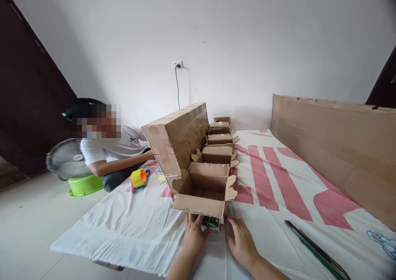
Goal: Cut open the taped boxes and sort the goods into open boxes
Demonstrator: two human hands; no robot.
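A small packet with a dark green print (211, 222) lies on the sheet, partly hidden under the front flap of the nearest open cardboard box (202, 205). My left hand (194, 235) is at the packet's left end, fingertips reaching under the flap, thumb apart; it touches the packet but does not visibly wrap round it. My right hand (243, 241) rests to the right of the packet, fingers and thumb apart, near the box's front right corner. The box stands upright with its flaps spread, and its visible inside is bare cardboard.
More open boxes (216, 150) run in a row toward the wall, beside stacked taped cartons (173, 140). A green utility knife (317, 249) lies at right. A cardboard panel (334, 144) stands behind it. A person (116, 148) sits at left near a yellow tape roll (138, 178).
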